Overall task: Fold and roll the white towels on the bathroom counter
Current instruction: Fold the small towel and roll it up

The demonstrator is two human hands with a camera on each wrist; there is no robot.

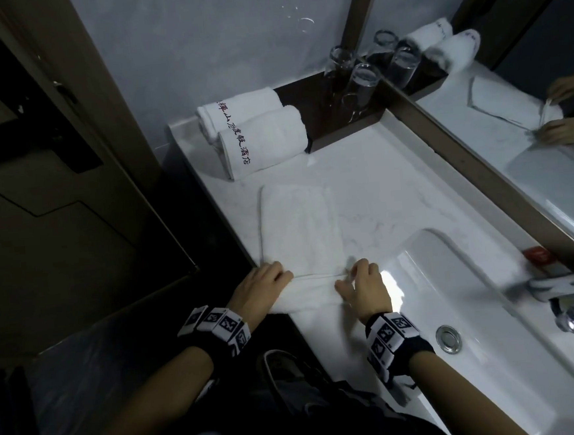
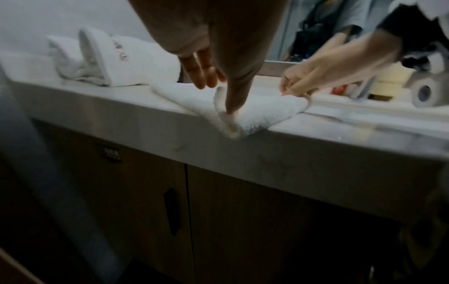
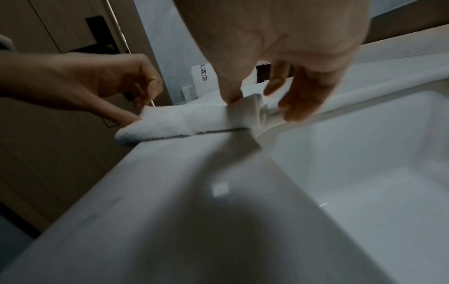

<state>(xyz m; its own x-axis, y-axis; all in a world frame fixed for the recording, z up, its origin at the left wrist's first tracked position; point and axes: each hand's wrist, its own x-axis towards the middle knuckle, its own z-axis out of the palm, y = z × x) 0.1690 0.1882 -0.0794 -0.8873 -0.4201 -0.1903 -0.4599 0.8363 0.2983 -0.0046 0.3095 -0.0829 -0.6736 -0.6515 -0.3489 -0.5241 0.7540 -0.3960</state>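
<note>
A white towel (image 1: 299,223) lies folded into a long strip on the marble counter (image 1: 396,188), and its near end is turned up into a low roll (image 1: 305,294) at the front edge. My left hand (image 1: 281,277) pinches the roll's left end, thumb pressed into the cloth (image 2: 230,107). My right hand (image 1: 352,274) pinches the right end beside the sink; the right wrist view shows its thumb on the folded edge (image 3: 250,107). Two rolled towels (image 1: 258,133) with dark lettering lie at the back left.
A white sink basin (image 1: 491,304) sits right of the towel, its drain (image 1: 448,338) and chrome faucet (image 1: 573,301) further right. Upturned glasses (image 1: 360,81) stand on a dark tray by the mirror (image 1: 546,128). A dark door (image 1: 51,167) is on the left, and cabinet doors (image 2: 145,211) are below.
</note>
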